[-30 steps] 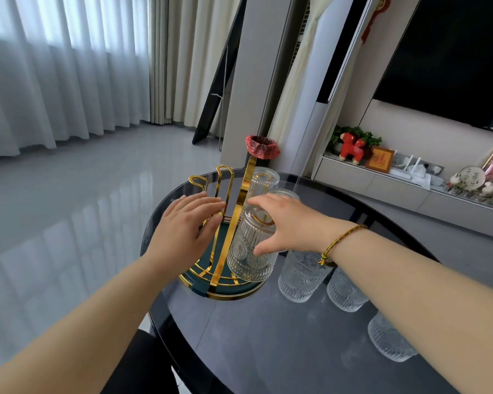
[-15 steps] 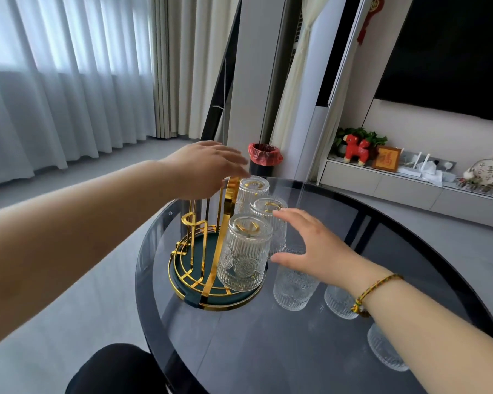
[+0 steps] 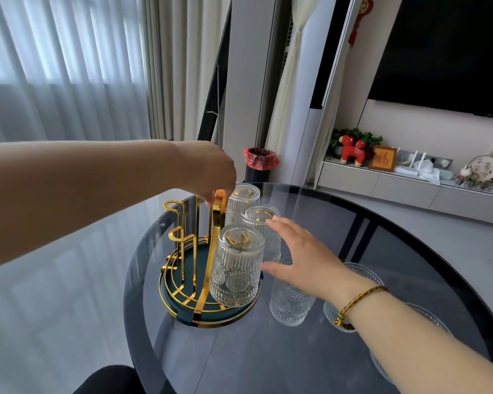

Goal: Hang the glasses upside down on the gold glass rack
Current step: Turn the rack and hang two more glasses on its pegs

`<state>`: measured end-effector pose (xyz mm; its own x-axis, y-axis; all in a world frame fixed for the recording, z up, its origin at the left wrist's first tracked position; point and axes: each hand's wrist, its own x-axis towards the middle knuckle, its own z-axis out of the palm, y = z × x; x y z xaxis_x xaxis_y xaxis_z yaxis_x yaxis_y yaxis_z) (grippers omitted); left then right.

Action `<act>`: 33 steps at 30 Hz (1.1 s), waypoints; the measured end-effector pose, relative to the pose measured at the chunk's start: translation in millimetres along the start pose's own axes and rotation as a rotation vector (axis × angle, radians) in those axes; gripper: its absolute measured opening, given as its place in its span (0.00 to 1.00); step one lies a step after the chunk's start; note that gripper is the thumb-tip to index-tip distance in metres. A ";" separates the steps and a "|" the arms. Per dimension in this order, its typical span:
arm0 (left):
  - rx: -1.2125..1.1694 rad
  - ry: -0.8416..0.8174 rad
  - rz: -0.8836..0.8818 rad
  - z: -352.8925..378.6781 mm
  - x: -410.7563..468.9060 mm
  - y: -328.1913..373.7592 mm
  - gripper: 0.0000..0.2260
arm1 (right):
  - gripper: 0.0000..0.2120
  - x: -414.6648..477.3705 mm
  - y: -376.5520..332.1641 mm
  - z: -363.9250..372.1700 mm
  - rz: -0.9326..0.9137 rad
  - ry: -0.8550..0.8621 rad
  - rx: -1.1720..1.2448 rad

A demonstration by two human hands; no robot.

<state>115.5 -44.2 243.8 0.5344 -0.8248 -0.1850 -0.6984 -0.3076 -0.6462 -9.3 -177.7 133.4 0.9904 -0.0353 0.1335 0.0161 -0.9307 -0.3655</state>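
The gold glass rack [image 3: 180, 234] stands on its round dark green base at the left of the glass table. Three ribbed clear glasses hang on it upside down: a near one [image 3: 236, 268], a middle one [image 3: 261, 220] and a far one [image 3: 244, 199]. My left hand [image 3: 208, 169] reaches over from the left and its fingertips pinch the rack's tall gold handle at the top. My right hand [image 3: 302, 260] is open with fingers spread, just right of the near and middle glasses and holding nothing.
Several more ribbed glasses stand on the dark round glass table [image 3: 268, 359]: one [image 3: 288, 308] under my right hand, others partly hidden behind my right forearm. Two empty gold hooks are on the rack's left side. A bin with a red bag [image 3: 261, 163] stands beyond the table.
My left hand rose from the rack's side to its top handle and took hold. My right hand let go of the near glass and drew back to the right.
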 end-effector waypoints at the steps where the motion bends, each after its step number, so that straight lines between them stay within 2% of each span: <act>1: -0.007 -0.003 -0.006 2.9 0.7 -0.5 0.15 | 0.35 0.5 1.8 0.2 0.006 0.001 0.002; 9: -0.108 0.106 0.032 32.0 15.8 -14.8 0.15 | 0.34 7.2 12.8 -2.8 0.047 0.047 0.082; 12: -0.322 0.132 0.020 31.9 15.4 -19.3 0.14 | 0.33 4.7 16.7 -3.4 0.058 0.054 0.076; 17: -0.177 0.211 0.049 26.3 15.8 -9.2 0.17 | 0.29 -11.4 30.2 -6.0 0.127 0.072 0.100; 22: -0.257 0.310 -0.031 21.7 21.0 2.0 0.17 | 0.28 -38.0 39.3 -4.2 0.190 0.162 0.188; 30: -0.388 0.310 -0.196 23.8 20.6 11.2 0.17 | 0.26 -79.0 40.7 11.4 0.219 0.296 0.281; 33: -0.478 0.307 -0.272 27.2 16.1 21.9 0.18 | 0.26 -99.5 42.0 16.8 0.222 0.409 0.262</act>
<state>121.7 -51.3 206.6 0.6113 -0.7641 0.2060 -0.7304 -0.6450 -0.2247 -104.8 -207.1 89.3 0.8406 -0.4085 0.3558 -0.1018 -0.7642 -0.6369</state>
